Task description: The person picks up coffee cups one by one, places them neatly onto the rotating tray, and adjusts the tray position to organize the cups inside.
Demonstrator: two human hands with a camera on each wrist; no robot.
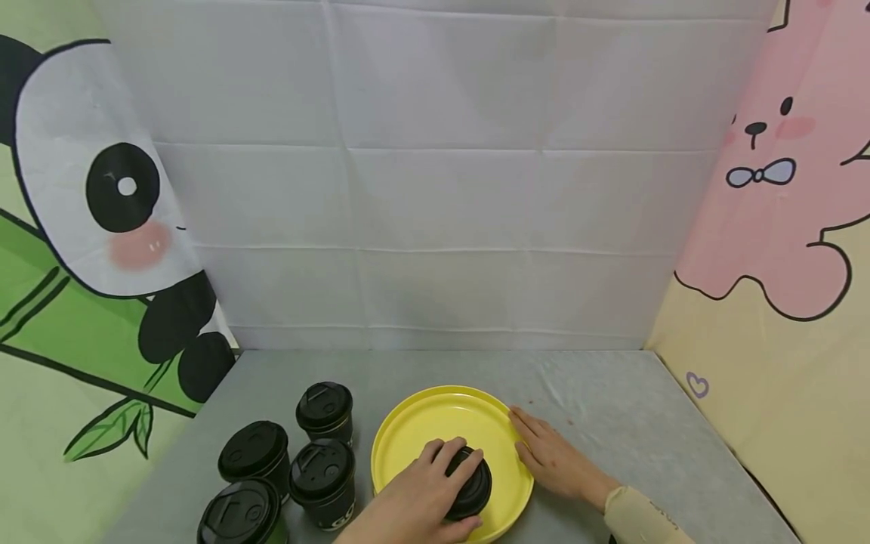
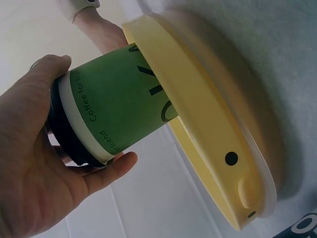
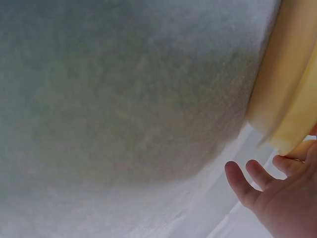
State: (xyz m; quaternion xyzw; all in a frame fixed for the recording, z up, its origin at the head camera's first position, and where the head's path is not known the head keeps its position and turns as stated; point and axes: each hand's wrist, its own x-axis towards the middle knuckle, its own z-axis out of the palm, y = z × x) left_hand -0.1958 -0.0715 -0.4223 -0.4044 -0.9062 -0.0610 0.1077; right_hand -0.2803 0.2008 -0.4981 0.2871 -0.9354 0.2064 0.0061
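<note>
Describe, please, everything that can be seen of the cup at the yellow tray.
The cup has a green body with dark lettering, including "Coffee for", a white band above the green, and a black lid, which is on. The body looks like paper, the lid like plastic. It appears roughly upright, its lower part inside the wall of the yellow tray; its base is hidden. The left grip holds it from above, around the lid.

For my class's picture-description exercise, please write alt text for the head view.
A left hand grips a black-lidded cup inside a round yellow tray, while the right hand touches the tray's right side. Four other lidded cups stand to the left on a grey table.
</note>
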